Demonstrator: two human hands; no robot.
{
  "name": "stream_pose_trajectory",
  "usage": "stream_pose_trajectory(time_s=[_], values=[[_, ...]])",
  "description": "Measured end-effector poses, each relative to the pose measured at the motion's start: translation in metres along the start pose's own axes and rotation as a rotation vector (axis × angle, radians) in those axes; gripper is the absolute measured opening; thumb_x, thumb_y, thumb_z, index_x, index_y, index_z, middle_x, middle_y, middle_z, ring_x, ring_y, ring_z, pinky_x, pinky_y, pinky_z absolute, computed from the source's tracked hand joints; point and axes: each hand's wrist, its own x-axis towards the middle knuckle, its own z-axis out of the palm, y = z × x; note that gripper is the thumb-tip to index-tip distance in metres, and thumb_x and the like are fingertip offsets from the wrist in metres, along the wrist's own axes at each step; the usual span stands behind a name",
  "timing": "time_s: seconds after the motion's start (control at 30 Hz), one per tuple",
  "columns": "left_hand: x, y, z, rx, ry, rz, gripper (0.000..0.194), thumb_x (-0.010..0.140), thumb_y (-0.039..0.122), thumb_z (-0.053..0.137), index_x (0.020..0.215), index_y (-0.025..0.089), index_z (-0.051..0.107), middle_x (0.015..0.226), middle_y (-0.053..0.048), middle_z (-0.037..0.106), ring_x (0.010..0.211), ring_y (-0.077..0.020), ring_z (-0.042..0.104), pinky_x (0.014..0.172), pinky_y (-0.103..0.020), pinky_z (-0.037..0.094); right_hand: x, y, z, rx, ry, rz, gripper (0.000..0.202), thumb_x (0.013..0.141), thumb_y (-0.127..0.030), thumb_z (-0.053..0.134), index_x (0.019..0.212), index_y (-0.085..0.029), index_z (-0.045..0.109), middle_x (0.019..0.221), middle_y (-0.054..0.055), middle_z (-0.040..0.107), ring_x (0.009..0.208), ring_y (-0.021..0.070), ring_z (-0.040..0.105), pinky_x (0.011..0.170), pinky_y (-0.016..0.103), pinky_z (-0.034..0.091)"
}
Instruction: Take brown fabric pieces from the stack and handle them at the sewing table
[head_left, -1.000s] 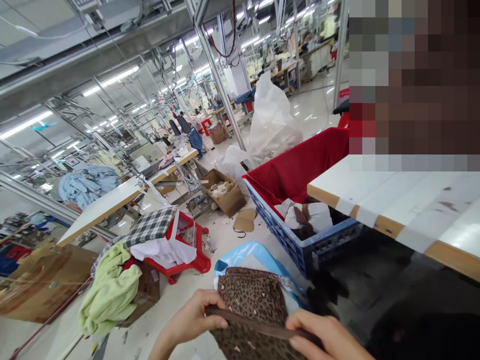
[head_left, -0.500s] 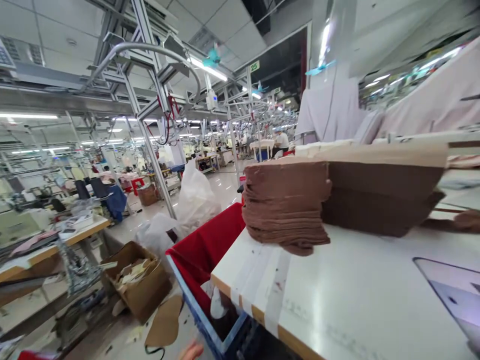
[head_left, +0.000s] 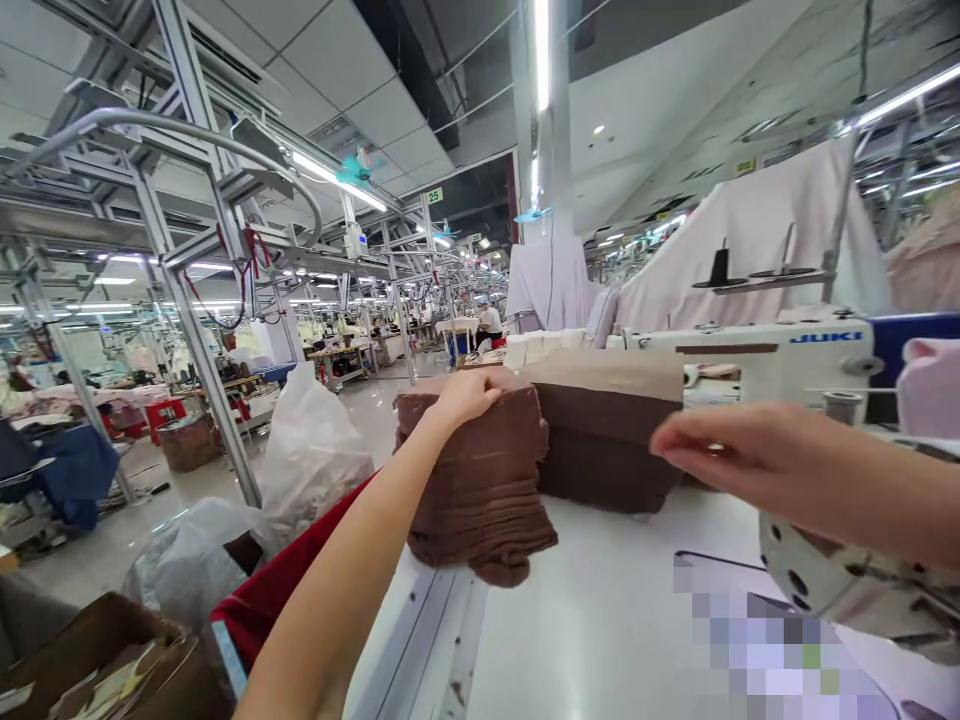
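room: a big sewing hall is seen, with a white table [head_left: 615,620].
left hand [head_left: 466,393]: laid flat on top of the brown cloth stack [head_left: 480,480], fingers loose.
right hand [head_left: 739,462]: held open in the air by the sewing machine [head_left: 780,350].
how far: nothing is lifted off yet.

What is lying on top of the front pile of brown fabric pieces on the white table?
The left hand rests flat on top of the brown fabric stack, empty. The right hand hovers apart. The hand covers the top piece beneath it.
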Motion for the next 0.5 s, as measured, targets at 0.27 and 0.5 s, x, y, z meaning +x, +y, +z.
stream_pose_trajectory(time_s=[0.27,0.5], values=[[0.005,-0.023,0.008,-0.133,-0.138,-0.123,0.02,0.086,0.032,0.053,0.077,0.015,0.06,0.074,-0.001,0.061,0.065,-0.0124,0.05,0.059,-0.023,0.035,0.125,0.013,0.018,-0.32,-0.031,0.244,0.014,0.093,-0.012,0.052,0.101,-0.013,0.064,0.107,0.011,0.065,0.101,0.0255,0.059,0.081,0.036,0.048],[0.001,-0.028,0.016,-0.218,-0.063,-0.231,0.026,0.088,0.033,0.047,0.069,0.016,0.054,0.067,0.0,0.058,0.062,-0.013,0.049,0.058,-0.025,0.032,0.155,0.026,0.031,-0.466,-0.103,0.361,0.016,0.101,-0.024,0.053,0.1,-0.013,0.064,0.105,0.008,0.064,0.1,0.0238,0.06,0.085,0.042,0.053]])
